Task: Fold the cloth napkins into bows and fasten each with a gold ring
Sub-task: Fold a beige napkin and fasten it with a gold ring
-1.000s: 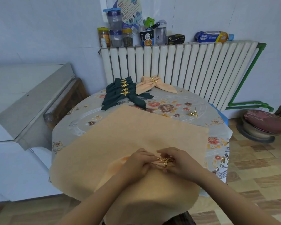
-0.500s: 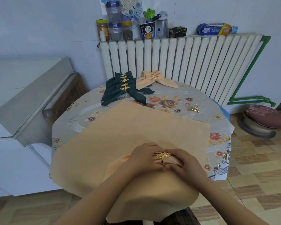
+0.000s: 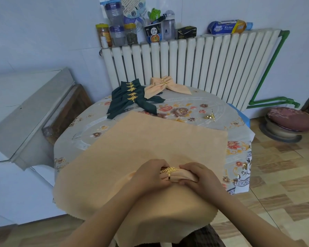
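Both hands are low at the near edge of the tabletop, working on one gathered peach napkin. The left hand has its fingers curled over the bundle from the left, and the right hand grips the other end, its fingers wrapped round the cloth so that only a short roll shows between the two. A gold ring with a leaf spray on top sits round that roll, right against the left fingertips; how far the napkin runs under either palm is hidden. The bundle lies on a large flat peach cloth, which covers most of the near half of the tabletop and hangs over the front edge, where the forearms cover part of it. Further back on the flowered table cover, a spare gold ring lies on its own to the right, well apart from the hands. At the far side lie dark green bows, overlapped in a stack with gold leaf rings in a row down the middle; their exact number is hard to count. Just beside them to the right are peach bows, also ringed and overlapped. Behind stands a white radiator with jars, bottles and packets along its top, their labels too small to read. A grey cabinet stands left, and a round cushioned stool sits on the floor at right.
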Demonstrator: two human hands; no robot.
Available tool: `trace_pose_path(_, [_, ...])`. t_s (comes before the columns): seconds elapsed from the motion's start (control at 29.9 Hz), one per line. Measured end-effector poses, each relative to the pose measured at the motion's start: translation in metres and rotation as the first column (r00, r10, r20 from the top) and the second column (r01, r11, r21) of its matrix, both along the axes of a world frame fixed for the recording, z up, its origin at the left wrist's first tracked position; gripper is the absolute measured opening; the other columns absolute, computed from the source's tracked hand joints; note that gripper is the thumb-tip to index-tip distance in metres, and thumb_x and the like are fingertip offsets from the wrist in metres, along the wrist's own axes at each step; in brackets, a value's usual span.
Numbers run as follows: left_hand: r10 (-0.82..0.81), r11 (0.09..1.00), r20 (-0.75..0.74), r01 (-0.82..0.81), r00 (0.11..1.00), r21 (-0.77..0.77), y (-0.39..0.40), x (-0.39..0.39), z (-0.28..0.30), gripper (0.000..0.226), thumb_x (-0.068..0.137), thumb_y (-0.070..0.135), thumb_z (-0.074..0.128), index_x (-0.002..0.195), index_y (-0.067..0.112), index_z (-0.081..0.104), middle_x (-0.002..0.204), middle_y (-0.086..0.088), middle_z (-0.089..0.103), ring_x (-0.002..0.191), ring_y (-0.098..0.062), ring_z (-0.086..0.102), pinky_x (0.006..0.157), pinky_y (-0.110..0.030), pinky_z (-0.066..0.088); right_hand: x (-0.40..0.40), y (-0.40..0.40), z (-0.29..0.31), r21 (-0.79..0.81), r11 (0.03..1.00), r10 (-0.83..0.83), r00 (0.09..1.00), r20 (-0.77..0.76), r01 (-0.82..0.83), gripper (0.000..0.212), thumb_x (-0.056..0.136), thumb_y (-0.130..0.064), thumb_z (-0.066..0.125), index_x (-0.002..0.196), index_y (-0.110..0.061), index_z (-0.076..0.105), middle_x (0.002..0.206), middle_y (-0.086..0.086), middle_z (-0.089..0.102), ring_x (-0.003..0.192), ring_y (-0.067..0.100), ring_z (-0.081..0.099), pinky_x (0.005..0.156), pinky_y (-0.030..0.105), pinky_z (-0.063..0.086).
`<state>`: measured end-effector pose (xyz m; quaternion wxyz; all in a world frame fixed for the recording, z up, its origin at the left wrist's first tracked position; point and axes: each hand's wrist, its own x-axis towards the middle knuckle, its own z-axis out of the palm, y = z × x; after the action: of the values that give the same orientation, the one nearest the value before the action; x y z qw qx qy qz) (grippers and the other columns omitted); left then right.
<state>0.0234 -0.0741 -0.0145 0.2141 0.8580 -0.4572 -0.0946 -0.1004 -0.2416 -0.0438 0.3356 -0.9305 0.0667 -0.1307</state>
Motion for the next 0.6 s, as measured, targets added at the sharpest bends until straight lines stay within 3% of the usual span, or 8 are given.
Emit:
trace_pose_path(0.1, [0.005,0.999,-0.089,-0.009,0.996,-0.041,0.002,0.0,-0.003,0.043,0.069,0.038,0.076,0.107,0.022,0.063,0.103,0.007,0.063,0.097,-0.01,0.053,0.075,-0.018,0.036,-0.002,0.003,-0.001,-0.052,0.999,-0.014,1.0,0.021,0.015,0.062,0.071,-0.065,0.047,0.121,-0.03,0.059,0.121,-0.011,0.06,0.113,0.01,0.052,0.091,0.014,0.033])
trace_pose_path(0.23, [-0.021,0.994,-0.201,-0.002,0.979,-0.112,0.008,0.0,-0.003,0.056,0.068,0.039,0.079,0.118,0.022,0.06,0.109,0.008,0.062,0.103,-0.005,0.055,0.089,-0.015,0.041,-0.004,0.007,0.001,-0.091,0.996,0.02,0.994,0.111,-0.01,0.043,0.082,-0.058,0.045,0.115,-0.036,0.063,0.126,-0.013,0.056,0.112,0.004,0.05,0.092,0.02,0.037])
trace_pose_path(0.4, [0.099,0.91,-0.096,-0.129,0.99,-0.394,0.032,-0.001,-0.009,0.025,0.072,0.053,0.062,0.087,0.033,0.062,0.088,0.016,0.06,0.088,0.0,0.054,0.08,-0.011,0.039,0.006,0.009,0.003,-0.174,0.984,0.007,0.977,0.212,0.031,0.04,0.082,-0.051,0.051,0.102,-0.024,0.07,0.116,-0.008,0.063,0.107,0.009,0.056,0.093,0.026,0.044])
trace_pose_path(0.5, [0.139,0.869,-0.168,-0.202,0.976,-0.452,0.038,-0.007,-0.012,0.017,0.074,0.044,0.066,0.081,0.029,0.066,0.084,0.012,0.066,0.085,-0.002,0.059,0.077,-0.014,0.044,0.015,0.021,0.005,-0.257,0.966,0.051,0.974,0.222,0.009,0.039,0.08,-0.05,0.054,0.103,-0.023,0.07,0.1,-0.007,0.067,0.094,0.009,0.057,0.086,0.018,0.039])
trace_pose_path(0.6, [0.132,0.819,-0.226,-0.234,0.965,-0.524,0.04,-0.009,-0.017,0.005,0.075,0.036,0.065,0.074,0.031,0.065,0.086,0.011,0.068,0.086,-0.003,0.062,0.079,-0.018,0.047,0.018,0.028,-0.002,-0.188,0.982,0.04,0.978,0.205,-0.001,0.039,0.082,-0.048,0.054,0.108,-0.025,0.07,0.094,-0.007,0.068,0.087,0.012,0.061,0.083,0.015,0.034])
